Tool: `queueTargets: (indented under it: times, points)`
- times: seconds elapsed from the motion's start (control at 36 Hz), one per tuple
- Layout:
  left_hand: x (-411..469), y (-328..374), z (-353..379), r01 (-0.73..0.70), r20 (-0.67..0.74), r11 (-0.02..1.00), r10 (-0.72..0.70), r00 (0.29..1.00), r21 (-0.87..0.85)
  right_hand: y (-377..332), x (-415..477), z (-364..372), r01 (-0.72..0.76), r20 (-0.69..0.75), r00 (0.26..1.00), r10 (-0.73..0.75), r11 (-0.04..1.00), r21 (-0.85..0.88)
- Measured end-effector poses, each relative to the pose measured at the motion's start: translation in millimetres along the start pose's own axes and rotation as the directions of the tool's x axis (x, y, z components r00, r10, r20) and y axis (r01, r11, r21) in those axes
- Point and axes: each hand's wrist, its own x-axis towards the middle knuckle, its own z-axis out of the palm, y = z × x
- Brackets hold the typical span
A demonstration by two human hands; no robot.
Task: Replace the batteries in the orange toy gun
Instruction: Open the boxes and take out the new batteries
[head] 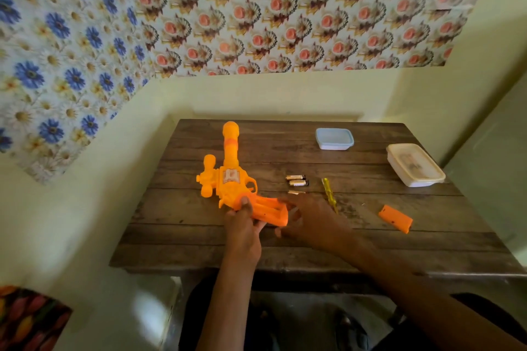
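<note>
**Toy gun: grip bay open, cover off, batteries loose on table**

Near edge: left hand [242, 225] grasps the handle of the orange toy gun [228, 188], thumb on the upper side of the grip, pinning it flat on the wooden table [285, 253]. Right hand [310, 222] sits just beside the butt end, fingers loosely curled at the open compartment; can't tell if it's pinching anything (blurred, fingertips partly hidden).

Mid table: three batteries [296, 180] just past the right hand, two clear and side by side, a third partly hidden by the knuckles. Yellow screwdriver [329, 194] next to them. Orange battery cover [396, 218] lies well apart to the right.

Far: gun barrel points away toward the wall. Blue-lidded box [335, 138] and white lidded box [415, 165] at the back right.

Handling, my read: hollow moulded plastic, so light, stiff, a bit slick, and it will skate on the wood unless held down. The handle is the right hold, since it steadies the bay; avoid levering on the barrel or the side scope. Batteries will roll, cover tabs likely thin, so seat it square before screwing
</note>
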Motion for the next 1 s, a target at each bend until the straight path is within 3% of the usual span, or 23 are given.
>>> queueTargets:
  times: [0.11,0.39,0.53,0.61,0.69,0.78,0.92,1.0]
  points:
    - [-3.3,2.9,-3.0,-0.045,-0.025,0.995,0.048,0.999,0.09,1.7,8.2,13.7,0.014,-0.098,0.995,-0.015,1.0,-0.012]
    - [5.7,6.4,-19.2,-0.121,-0.218,0.982,0.151,0.964,0.147,3.9,34.1,11.5,0.02,0.025,0.999,-0.02,1.0,0.024]
    - [6.1,9.7,-18.6,-0.237,-0.422,0.951,0.302,0.855,0.2,2.4,35.3,12.4,0.036,0.053,0.998,-0.037,0.999,0.008]
    - [3.2,14.2,-16.2,-0.317,-0.462,0.892,0.441,0.769,0.322,2.5,33.7,14.2,0.044,0.04,0.998,-0.044,0.999,-0.001]
    - [3.4,16.3,-13.0,-0.412,-0.45,0.839,0.539,0.712,0.354,2.2,31.2,16.3,0.06,0.033,0.998,-0.06,0.998,-0.018]
    - [0.4,16.7,-8.7,-0.504,-0.394,0.814,0.581,0.712,0.289,2.0,31.2,18.5,0.05,0.03,0.998,-0.049,0.998,-0.034]
    - [0.3,14.2,-1.7,-0.496,-0.228,0.84,0.538,0.811,0.219,-0.6,30.0,22.7,0.018,0.049,0.999,-0.016,0.999,-0.046]
    - [1.3,11.8,6.6,-0.464,-0.058,0.861,0.484,0.873,0.208,4.4,25.7,22.7,0.034,0.002,0.999,-0.034,0.999,-0.039]
